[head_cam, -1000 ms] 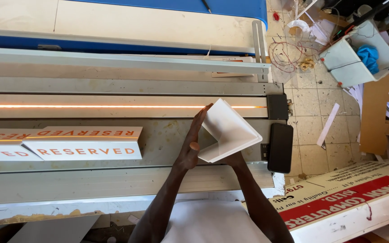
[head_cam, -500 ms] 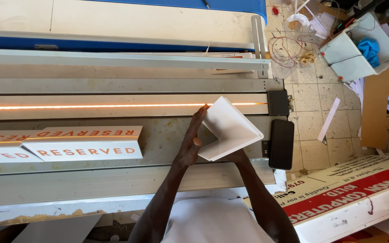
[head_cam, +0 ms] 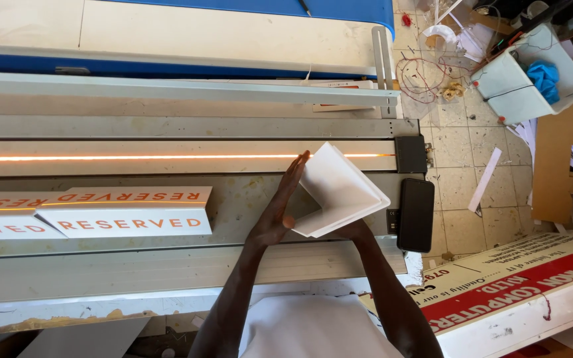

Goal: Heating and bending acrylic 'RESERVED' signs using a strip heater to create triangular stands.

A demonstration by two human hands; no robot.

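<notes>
White sheet [head_cam: 341, 191], folded into an angle, plain and blank, is held above the desk [head_cam: 167, 265] near its right end. Left hand [head_cam: 280, 205] is pressed flat and open against its left side. Right hand [head_cam: 351, 230], mostly hidden beneath, supports it; grip cannot be told. Black phone [head_cam: 416, 213] just beside.

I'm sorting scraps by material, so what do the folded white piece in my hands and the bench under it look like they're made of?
The folded piece looks like matte white plastic sheet, perhaps acrylic or foam board: thick, clean edges and a crisp bend. The left hand lies flat against it. The bench looks like bare, dull grey metal, scuffed, with long straight rails.
</notes>
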